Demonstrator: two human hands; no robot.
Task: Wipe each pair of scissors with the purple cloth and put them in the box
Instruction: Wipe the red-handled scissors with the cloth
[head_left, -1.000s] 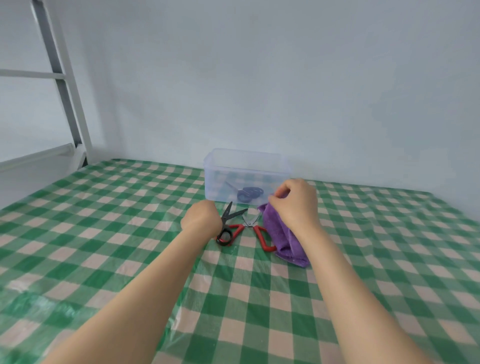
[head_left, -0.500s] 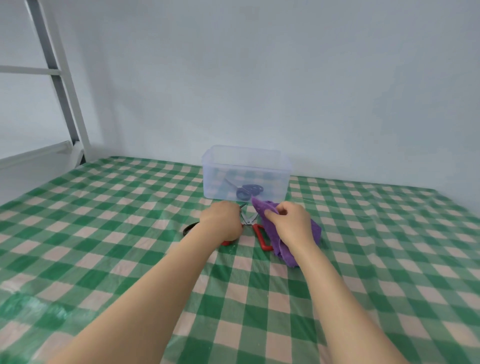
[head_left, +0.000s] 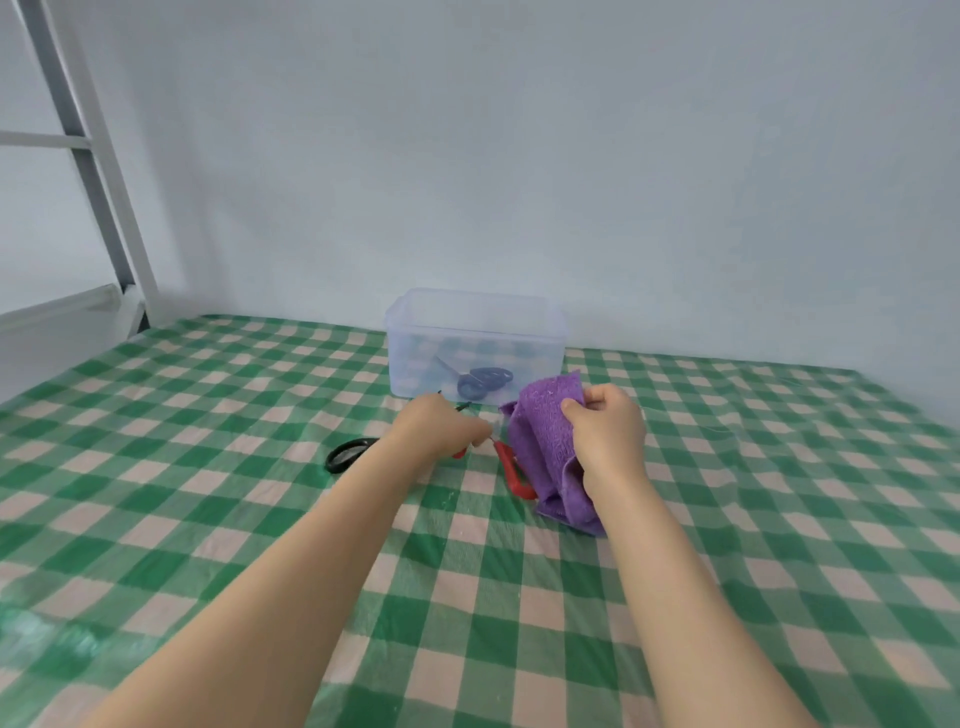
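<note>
Tablecloth (head_left: 727, 519) green-and-cream check. Cloth (head_left: 543, 436) purple. Red-handled scissors (head_left: 511, 473) near it, black-handled scissors (head_left: 345, 454) left. Dark blue scissors (head_left: 483, 382) in clear box (head_left: 415, 353), far.

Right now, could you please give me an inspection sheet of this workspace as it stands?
Surface: checked tablecloth, green and peach, glossy.
Job's things: clear box at the back, open, with blue-handled scissors inside. Black-handled scissors and red-handled scissors lie on the tablecloth in front of it. The purple cloth is in the right hand.
Clutter: nothing seen.
Hands: left hand curled down over the scissors on the table, its grip hidden; right hand grips the purple cloth.
Cables: nothing seen.
Surroundings: pale wall behind; grey metal frame at the left.
</note>
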